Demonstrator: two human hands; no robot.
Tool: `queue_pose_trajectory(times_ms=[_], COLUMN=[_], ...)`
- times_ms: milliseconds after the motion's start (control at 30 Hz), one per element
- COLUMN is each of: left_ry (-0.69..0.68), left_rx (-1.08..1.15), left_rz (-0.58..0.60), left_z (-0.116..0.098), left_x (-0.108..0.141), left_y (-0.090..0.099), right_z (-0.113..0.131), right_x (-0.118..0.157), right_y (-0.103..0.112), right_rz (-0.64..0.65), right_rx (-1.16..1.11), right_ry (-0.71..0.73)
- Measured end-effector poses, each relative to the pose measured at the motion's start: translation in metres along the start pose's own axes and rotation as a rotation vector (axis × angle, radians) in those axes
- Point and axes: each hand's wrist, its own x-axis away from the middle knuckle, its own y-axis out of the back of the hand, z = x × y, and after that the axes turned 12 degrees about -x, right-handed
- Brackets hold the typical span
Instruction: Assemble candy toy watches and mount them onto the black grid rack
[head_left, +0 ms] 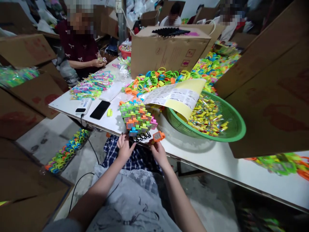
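A black lattice rack [140, 137] stands at the table's front edge, filled with rows of colorful plastic pieces [137, 117] in green, orange, blue, yellow and pink. My left hand [125, 149] is at the rack's lower left corner, its thumb and fingers apart around that edge. To the right of the rack, my right hand [158, 152] pinches an orange piece [158, 136] with a grey square face between thumb and fingers. Behind the rack lies a heap of similar loose pieces [154, 80].
A green basket [241, 129] of small yellow items, partly under a label sheet [184, 96], stands right. A phone [100, 110], power bank [83, 106] and yellow piece [109, 112] lie left. Cardboard boxes [154, 51] rise behind and beside. A person [79, 45] sits across the table.
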Motion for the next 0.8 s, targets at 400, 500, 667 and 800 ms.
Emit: queue_pose_trajectory(times_ms=[400, 500, 667, 800], left_ry=[-0.043, -0.025, 0.003, -0.017], left_rx=[-0.089, -0.073, -0.021, 0.042], left_rz=[0.016, 0.036, 0.062, 0.102], left_z=[-0.018, -0.018, -0.015, -0.006], left_x=[-0.031, -0.031, -0.031, -0.028], left_y=[-0.002, 0.000, 0.002, 0.000], right_z=[0.000, 0.003, 0.005, 0.001], right_x=[-0.036, -0.047, -0.056, -0.056], right_y=[-0.022, -0.023, -0.032, -0.041], right_rz=[0.086, 0.149, 0.268, 0.301], right_rx=[0.057, 0.126, 0.195, 0.240], right_ry=[0.175, 0.262, 0.324, 0.298])
